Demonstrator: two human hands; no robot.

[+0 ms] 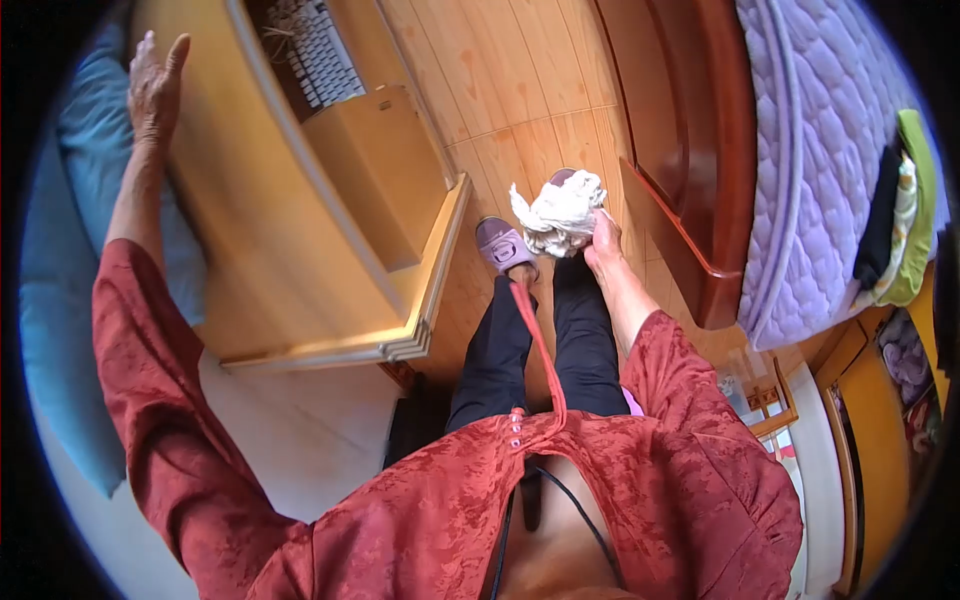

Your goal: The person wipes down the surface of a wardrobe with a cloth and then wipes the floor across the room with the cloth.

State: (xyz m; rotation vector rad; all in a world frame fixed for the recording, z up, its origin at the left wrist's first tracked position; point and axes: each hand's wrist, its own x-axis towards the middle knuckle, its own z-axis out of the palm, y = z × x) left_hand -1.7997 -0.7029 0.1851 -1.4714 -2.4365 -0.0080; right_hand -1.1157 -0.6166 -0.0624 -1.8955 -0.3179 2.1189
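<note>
A crumpled white cloth (pixel 562 215) is bunched in my right hand (pixel 606 242), whose fingers are closed round it. The bundle hangs above the floor, in front of my legs, and hides most of one slipper. My left hand (pixel 157 88) is stretched out at the far left with its fingers extended and nothing in them. It is over the edge between a wooden desk top (pixel 240 230) and a blue pillow (pixel 95 130). Whether it touches either one I cannot tell.
Below the desk top, a pulled-out tray (pixel 370 170) holds a white keyboard (pixel 325 60) and a tangled cord. On the right stands a bed with a dark wooden frame (pixel 690 150) and a quilted purple mattress (pixel 820 180). Folded cloths (pixel 910 210) lie on it. Tiled floor (pixel 500 70) runs between.
</note>
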